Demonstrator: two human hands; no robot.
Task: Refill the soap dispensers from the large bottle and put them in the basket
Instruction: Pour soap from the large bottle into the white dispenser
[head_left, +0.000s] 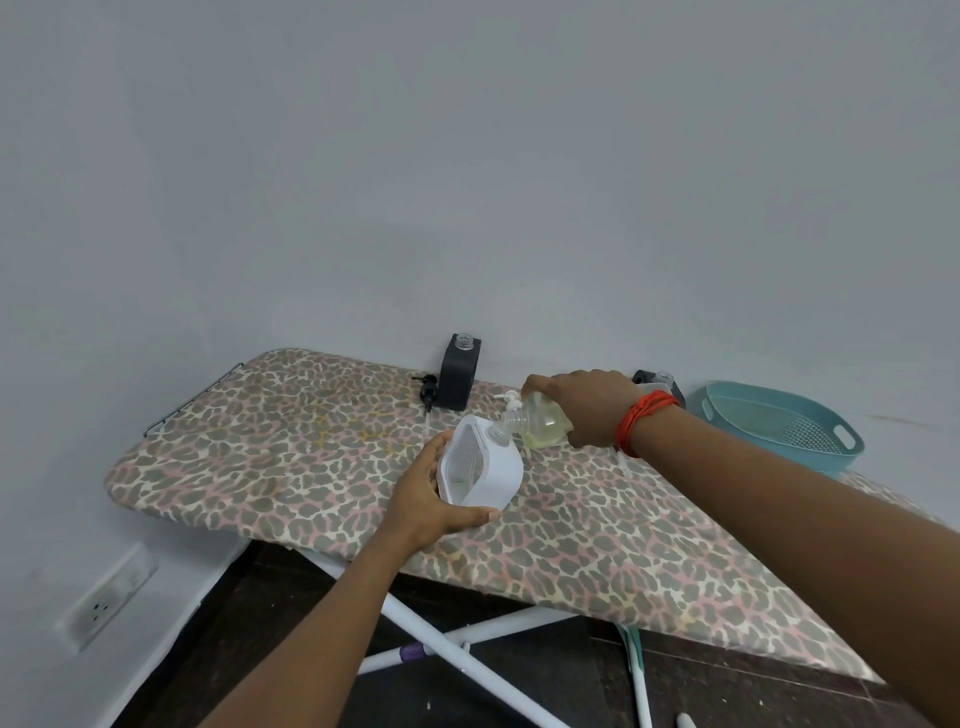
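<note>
A person stands at an ironing board with a leopard-print cloth cover (311, 457), which is placed against a grey wall. The left hand (431, 499) grasps a white square plastic soap dispenser (480, 467) from its side and bottom, with the fingers curled around it, and holds it tilted just above the cover. The right hand (587, 405), with an orange-red thread band (647, 421) on the wrist, is closed around a clear plastic bottle with pale yellow liquid (543, 428). This bottle is tipped to the left, and its neck meets the open mouth on top of the white dispenser.

Behind them, near the wall, a black square dispenser with an open clear neck (457, 374) stands upright, and a black pump head (427, 389) lies just beside it on the cover. A white pump head (511, 400) lies close behind the clear bottle. A second black dispenser (660, 382) is partly hidden behind the right wrist. At the right end of the board there is a teal plastic basket with handles (758, 410); no dispenser is visible inside it.
</note>
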